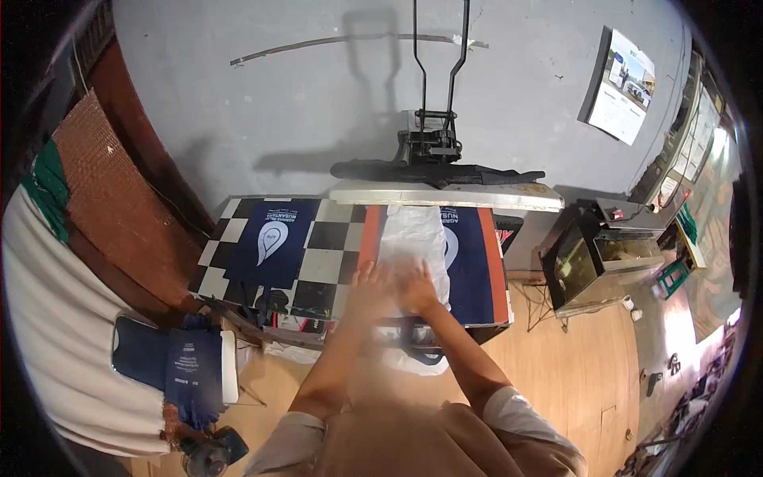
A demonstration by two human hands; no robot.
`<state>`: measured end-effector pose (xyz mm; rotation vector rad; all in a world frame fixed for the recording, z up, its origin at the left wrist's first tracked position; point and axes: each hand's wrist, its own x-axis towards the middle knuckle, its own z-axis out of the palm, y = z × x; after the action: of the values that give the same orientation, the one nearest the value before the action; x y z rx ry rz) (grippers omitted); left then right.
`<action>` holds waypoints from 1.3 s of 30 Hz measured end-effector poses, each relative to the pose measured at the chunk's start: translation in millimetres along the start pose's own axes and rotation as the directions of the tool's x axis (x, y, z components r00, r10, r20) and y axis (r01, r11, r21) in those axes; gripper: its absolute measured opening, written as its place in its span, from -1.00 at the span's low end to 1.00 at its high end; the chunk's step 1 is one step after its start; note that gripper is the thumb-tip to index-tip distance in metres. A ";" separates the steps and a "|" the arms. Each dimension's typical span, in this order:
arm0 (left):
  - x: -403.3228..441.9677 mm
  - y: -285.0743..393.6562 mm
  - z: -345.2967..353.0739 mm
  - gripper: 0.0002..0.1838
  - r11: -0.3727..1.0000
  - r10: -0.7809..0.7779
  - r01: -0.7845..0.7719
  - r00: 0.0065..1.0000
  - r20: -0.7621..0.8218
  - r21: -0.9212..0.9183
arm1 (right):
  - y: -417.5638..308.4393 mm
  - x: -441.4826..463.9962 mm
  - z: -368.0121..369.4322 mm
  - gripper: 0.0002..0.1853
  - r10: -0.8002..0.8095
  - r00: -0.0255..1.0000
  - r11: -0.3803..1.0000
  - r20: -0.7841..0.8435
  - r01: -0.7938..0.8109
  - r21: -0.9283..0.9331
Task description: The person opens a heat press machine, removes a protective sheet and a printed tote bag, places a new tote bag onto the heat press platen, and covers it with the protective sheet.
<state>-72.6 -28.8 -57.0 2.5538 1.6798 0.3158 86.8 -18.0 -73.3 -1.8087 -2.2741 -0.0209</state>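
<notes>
A crinkled white sheet [412,234] lies over part of a navy printed bag [473,270] on the press bed, beneath the raised upper plate [453,195] of a heat press. My left hand [372,290] is at the sheet's left edge, its fingers stretched out and a little blurred. On the sheet, to the right of it, rests my right hand [419,290] with fingers extended forward. A hazy smear covers the space between the hands. Below the bed's front edge hang dark straps [420,342] and more white material [417,366].
Another navy printed bag [274,242] lies flat on the checkered table [330,236] to the left. Navy bags [193,370] are piled on a chair at lower left, near a fan [211,455]. A glass tank [576,266] stands at the right, and the press handle [441,71] rises against the wall.
</notes>
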 end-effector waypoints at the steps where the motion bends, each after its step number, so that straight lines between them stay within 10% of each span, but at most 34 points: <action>1: -0.4 -0.1 -0.5 -0.40 1.000 0.003 -0.003 1.000 0.013 0.025 | -4.7 2.7 4.0 -0.32 -0.075 0.997 0.997 0.024 0.075 0.003; 20: -3.5 6.0 1.3 -0.38 0.998 -0.038 0.035 0.998 -0.057 -0.051 | 102.0 -24.5 4.6 -0.26 0.330 0.931 0.944 -0.158 -0.328 0.043; 27: -0.5 3.5 -2.3 -0.38 0.999 -0.031 0.030 0.999 -0.022 -0.043 | 39.2 -24.5 8.8 -0.32 -0.040 0.982 0.991 -0.185 0.063 0.120; 39: -0.3 -3.1 6.7 -0.37 0.999 -0.024 0.022 0.999 -0.027 -0.044 | 48.3 -54.8 -34.7 -0.30 0.096 0.994 0.984 -0.059 -0.086 0.158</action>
<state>-74.1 -27.5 -64.1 2.5086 1.6909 0.3829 150.7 -64.5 -56.5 -1.8013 -2.0839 0.1069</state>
